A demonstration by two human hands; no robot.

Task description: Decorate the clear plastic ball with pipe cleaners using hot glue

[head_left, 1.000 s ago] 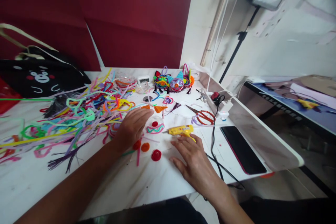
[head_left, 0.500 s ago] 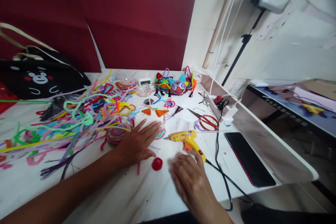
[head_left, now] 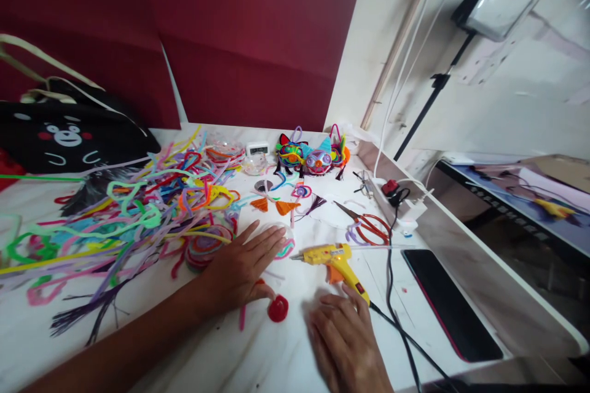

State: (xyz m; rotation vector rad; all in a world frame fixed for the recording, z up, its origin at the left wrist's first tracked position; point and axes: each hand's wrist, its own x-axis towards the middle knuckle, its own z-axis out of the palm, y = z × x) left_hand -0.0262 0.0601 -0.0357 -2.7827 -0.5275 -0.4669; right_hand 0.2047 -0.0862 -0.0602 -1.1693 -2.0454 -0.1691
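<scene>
My left hand (head_left: 251,261) lies open, palm down, with fingers stretched over part of a clear round piece with pink and green pipe cleaner on it (head_left: 286,249). Its thumb tip touches the edge of a coiled red pipe-cleaner disc (head_left: 278,308). A short pink piece (head_left: 242,318) lies beside that disc. My right hand (head_left: 343,331) rests on the table, fingers loosely bent and apart, with nothing visible in it. Its fingertips are close to the handle of a yellow hot glue gun (head_left: 338,261), which lies on its side with the nozzle pointing left.
A tangle of colored pipe cleaners (head_left: 138,209) covers the left side. Scissors (head_left: 371,228), a phone (head_left: 452,304) and a power strip (head_left: 403,209) lie right. Decorated pipe-cleaner animal heads (head_left: 318,159) stand at the back. Orange triangles (head_left: 288,207) lie mid-table. A black cable (head_left: 391,295) crosses the right.
My left thumb has come to the red disc's edge; before, it was just short of it. The view has shifted slightly. My right hand stays near the glue gun handle.
</scene>
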